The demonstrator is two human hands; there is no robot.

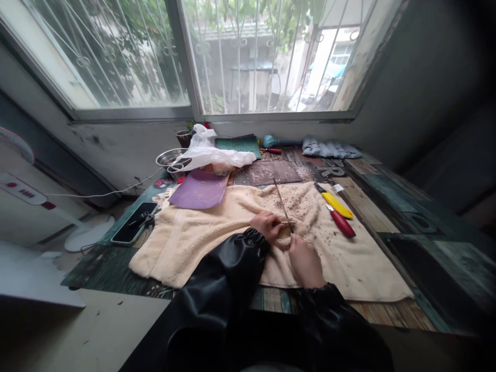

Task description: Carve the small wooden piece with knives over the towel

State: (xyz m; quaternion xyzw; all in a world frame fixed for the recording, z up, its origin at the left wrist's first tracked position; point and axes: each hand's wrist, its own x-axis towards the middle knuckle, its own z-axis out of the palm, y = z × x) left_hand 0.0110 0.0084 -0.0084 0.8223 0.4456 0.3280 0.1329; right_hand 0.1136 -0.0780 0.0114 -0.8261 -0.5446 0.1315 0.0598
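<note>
My right hand [306,261] is closed around the near end of a long thin file [282,202], which points away from me over the cream towel [201,227]. Closed too, my left hand [266,226] pins a small pale piece that looks like wood [285,222] against the towel. The file crosses this piece just beside my left fingers. Most of the piece is hidden by my hand, so its shape cannot be made out. Brown shavings [296,199] lie scattered beyond both hands. To the right rest a yellow-handled knife [337,205] and a red-handled knife [341,222].
A phone [134,223] with keys on it lies at the table's left. Farther back are a purple sheet [199,190], a white plastic bag [220,155], a metal bowl [165,157], a brown mat [273,172] and a grey padded bundle [329,148] below the window.
</note>
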